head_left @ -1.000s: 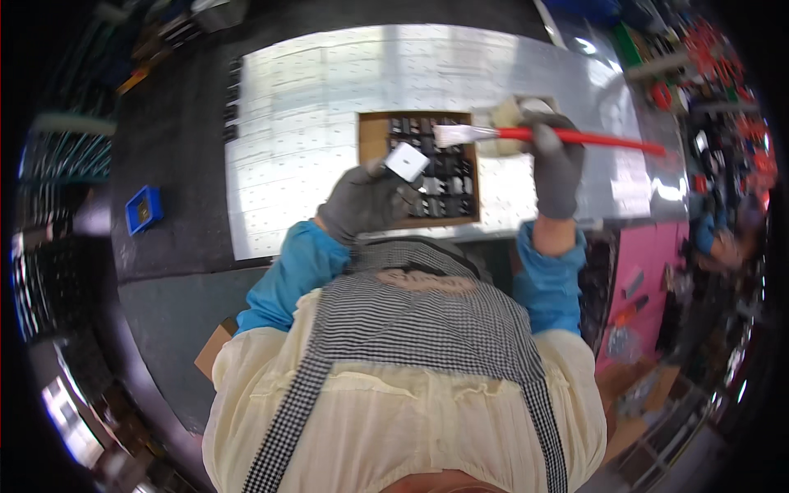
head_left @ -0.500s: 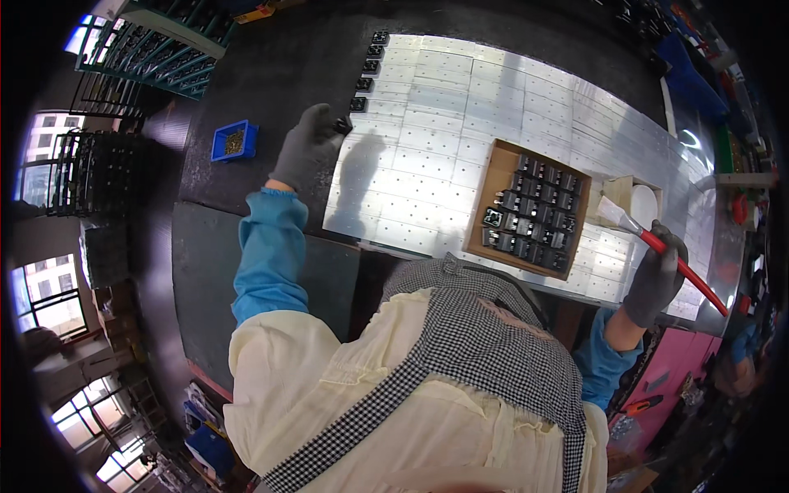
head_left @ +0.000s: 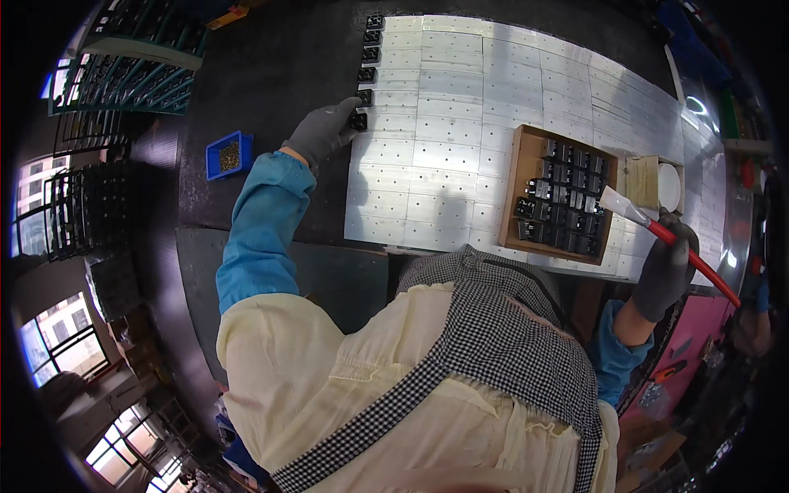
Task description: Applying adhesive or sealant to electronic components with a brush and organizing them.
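My left hand (head_left: 322, 133), in a grey glove, has its fingers closed about a small black block-shaped part (head_left: 359, 122) at the left edge of the silver plates (head_left: 444, 156). Above it, several similar black parts (head_left: 366, 75) stand in a column along that edge. My right hand (head_left: 667, 271), also gloved, grips a paintbrush (head_left: 694, 261) with a red handle. The brush's pale bristles point up and left, over the right side of a shallow cardboard box (head_left: 516, 177). Rows of black parts (head_left: 567, 197) fill much of that box.
A blue bin (head_left: 215, 162) of small brass-coloured pieces sits on the dark tabletop (head_left: 263, 74) to the left. Right of the cardboard box is a small open box (head_left: 643, 182) with a white round item (head_left: 669, 187). Green racks (head_left: 131, 86) stand at the far left.
My left hand has brought its black part onto the plates' left edge, below the others in the column. The right hand still holds the paintbrush. The whole view has shifted slightly.
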